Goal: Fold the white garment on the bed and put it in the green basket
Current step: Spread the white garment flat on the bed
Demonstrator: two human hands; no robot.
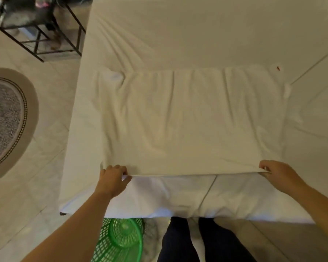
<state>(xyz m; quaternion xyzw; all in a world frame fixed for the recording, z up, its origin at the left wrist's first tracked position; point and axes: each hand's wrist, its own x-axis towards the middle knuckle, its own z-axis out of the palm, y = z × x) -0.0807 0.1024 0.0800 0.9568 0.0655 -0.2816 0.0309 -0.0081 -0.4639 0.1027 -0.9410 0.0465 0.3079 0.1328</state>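
The white garment lies spread flat and wide across the near part of the bed, with soft wrinkles. My left hand pinches its near left corner at the bed's front edge. My right hand pinches the near right corner, and the near hem is stretched taut between both hands and slightly lifted. The green basket stands on the floor below my left forearm, beside my legs, its mesh wall and inside partly visible.
A black metal-frame side table stands at the far left by the bed. A round grey rug lies on the tiled floor to the left. A small red speck sits on the sheet at the far right.
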